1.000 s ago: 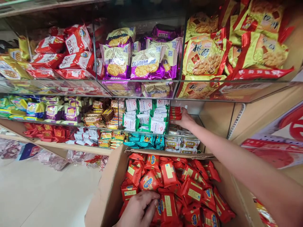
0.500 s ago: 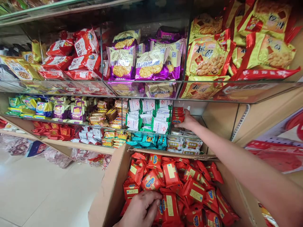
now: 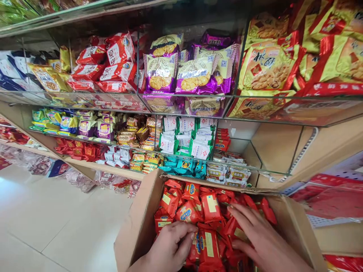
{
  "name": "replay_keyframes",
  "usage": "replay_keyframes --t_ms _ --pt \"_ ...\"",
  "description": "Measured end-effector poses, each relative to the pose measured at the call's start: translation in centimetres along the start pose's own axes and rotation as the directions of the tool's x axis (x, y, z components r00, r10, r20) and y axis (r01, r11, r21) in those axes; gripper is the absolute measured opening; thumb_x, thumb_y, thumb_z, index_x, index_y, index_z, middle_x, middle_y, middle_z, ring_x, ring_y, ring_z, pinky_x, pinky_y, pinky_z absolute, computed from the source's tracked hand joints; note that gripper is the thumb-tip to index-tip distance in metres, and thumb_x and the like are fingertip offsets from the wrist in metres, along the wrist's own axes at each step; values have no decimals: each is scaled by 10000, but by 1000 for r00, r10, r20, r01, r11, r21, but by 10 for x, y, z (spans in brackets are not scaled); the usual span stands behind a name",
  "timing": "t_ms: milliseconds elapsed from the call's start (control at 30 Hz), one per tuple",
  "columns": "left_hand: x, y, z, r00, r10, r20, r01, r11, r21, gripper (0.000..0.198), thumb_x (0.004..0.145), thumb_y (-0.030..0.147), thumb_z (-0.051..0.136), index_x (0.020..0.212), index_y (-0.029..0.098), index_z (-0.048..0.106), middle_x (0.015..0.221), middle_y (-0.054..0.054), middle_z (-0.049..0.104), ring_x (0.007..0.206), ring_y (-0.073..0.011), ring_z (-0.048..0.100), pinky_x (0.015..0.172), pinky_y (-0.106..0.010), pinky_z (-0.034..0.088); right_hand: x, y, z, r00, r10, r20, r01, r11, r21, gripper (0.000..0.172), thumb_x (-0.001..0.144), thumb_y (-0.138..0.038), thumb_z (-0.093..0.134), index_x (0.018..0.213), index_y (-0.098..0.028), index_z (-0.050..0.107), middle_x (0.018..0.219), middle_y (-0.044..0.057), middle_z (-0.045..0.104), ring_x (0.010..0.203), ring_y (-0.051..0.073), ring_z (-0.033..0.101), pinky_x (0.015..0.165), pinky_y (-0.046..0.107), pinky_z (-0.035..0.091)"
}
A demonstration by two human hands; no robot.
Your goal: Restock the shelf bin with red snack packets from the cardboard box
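An open cardboard box (image 3: pixel 141 223) in front of me holds a heap of red snack packets (image 3: pixel 211 207) with yellow panels and blue labels. My left hand (image 3: pixel 172 243) is over the box's left part, thumb and forefinger pinched at the edge of a red packet (image 3: pixel 195 245); its other fingers are curled. On the right side of the heap lies my right hand (image 3: pixel 255 230), fingers apart and touching the packets, gripping none that I can see. Beyond the box, a small stack of similar red packets (image 3: pixel 222 143) stands in a glass-fronted shelf compartment.
Green-and-white packets (image 3: pixel 185 138) fill the compartment left of the red stack. Above runs a glass-edged shelf with purple biscuit packs (image 3: pixel 198 71) and yellow ones (image 3: pixel 265 70). Silver-wrapped snacks (image 3: pixel 227 172) sit below. Tiled floor (image 3: pixel 56 223) lies to the left.
My right hand has come back from the red stack on the shelf and down into the box, leaving the stack behind. My left hand stays on the packets. The view has turned slightly left.
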State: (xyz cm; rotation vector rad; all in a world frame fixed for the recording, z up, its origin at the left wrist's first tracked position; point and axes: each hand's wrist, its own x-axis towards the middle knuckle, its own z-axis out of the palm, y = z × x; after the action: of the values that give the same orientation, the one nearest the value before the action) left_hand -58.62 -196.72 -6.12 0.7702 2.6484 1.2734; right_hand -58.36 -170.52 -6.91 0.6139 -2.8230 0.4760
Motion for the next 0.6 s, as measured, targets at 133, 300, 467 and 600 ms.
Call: replay_keyframes --t_ms 133,300,467,600 --pt "4 5 5 999 43 22 -43 999 1 213 849 169 412 898 178 620 753 -41 674 699 -134 619 660 -202 472 -34 12 40 998 63 9 -62 997 -44 469 728 -217 549 1190 -267 481 1140 76 593 1025 283 564 824 442 500" --pt "8 19 10 995 77 -59 -83 990 -115 291 818 155 466 1099 178 541 966 -88 603 857 -165 580 775 -277 475 -33 -4 24 974 167 -155 -163 986 34 529 767 -317 501 1262 -264 323 1137 113 569 1031 271 563 812 434 511" --pt "18 40 21 994 52 94 -2 885 -466 588 752 246 620 1286 187 382 1079 -80 606 914 -193 590 797 -299 490 -15 -49 2 980 -25 -197 56 986 157 721 722 -238 544 1357 -308 211 1175 77 577 1009 258 589 762 365 536" --pt "24 43 24 999 -52 9 48 817 -575 394 812 235 541 1198 183 480 1156 -76 591 1055 -204 543 932 -333 416 -4 -65 -2 957 116 -268 -13 933 359 561 721 -267 574 1256 -338 419 1173 32 589 1033 247 577 815 356 516"
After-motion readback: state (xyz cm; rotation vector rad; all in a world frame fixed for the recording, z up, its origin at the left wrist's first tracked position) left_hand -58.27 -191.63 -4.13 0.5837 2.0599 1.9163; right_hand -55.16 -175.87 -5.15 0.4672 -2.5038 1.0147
